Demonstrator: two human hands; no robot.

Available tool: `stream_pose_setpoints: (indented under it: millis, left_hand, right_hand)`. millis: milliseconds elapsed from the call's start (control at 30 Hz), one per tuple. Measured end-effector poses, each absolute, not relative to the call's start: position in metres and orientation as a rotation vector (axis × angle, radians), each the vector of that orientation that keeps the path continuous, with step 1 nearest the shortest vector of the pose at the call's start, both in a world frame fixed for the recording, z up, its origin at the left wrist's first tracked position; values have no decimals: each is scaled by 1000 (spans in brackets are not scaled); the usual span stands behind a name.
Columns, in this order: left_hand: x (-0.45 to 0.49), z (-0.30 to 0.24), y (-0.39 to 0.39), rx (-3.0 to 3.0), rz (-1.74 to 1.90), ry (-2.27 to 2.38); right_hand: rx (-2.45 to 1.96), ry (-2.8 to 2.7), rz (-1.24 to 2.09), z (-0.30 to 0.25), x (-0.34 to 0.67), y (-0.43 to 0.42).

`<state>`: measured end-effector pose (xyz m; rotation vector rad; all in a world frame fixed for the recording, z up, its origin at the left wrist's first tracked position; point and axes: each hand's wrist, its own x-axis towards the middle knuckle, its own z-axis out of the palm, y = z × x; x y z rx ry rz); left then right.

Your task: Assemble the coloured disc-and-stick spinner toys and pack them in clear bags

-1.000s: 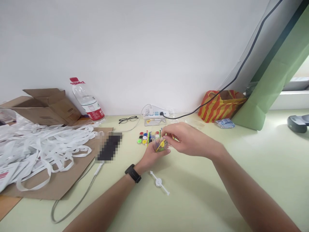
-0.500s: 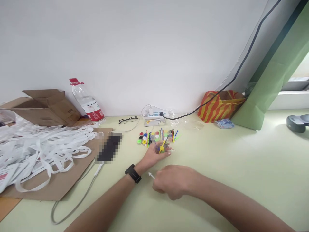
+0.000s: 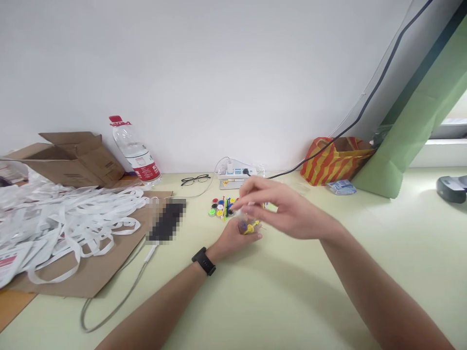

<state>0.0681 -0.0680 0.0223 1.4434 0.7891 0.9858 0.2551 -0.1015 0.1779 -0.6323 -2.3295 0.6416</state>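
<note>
My left hand, with a black watch at the wrist, is wrapped around a small see-through container that its fingers partly hide. A yellow arrow-shaped plastic stick shows at the container. Just above it, my right hand reaches over from the right with its fingertips pinched together. Something whitish and blurred is at those fingertips, apparently the white arrow-tipped stick. Behind the hands lie small coloured discs and a row of coloured plastic sticks, partly covered by my right hand.
A power strip and glasses lie by the wall. To the left are a blurred-out dark device with a cable, white straps on cardboard, a large bottle and an open box. A striped bag stands right.
My right hand has risen from the near side of the table to above the container, taking the white stick along. My left hand stays around the container. The view has shifted slightly.
</note>
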Motion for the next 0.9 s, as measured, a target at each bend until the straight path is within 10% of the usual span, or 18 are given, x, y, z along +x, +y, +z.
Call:
stream_pose_setpoints:
  millis: [900]
  left_hand:
    - [76, 23, -71, 1675, 909, 925]
  right_hand:
    - [-1258, -2421, -96, 153, 252, -79]
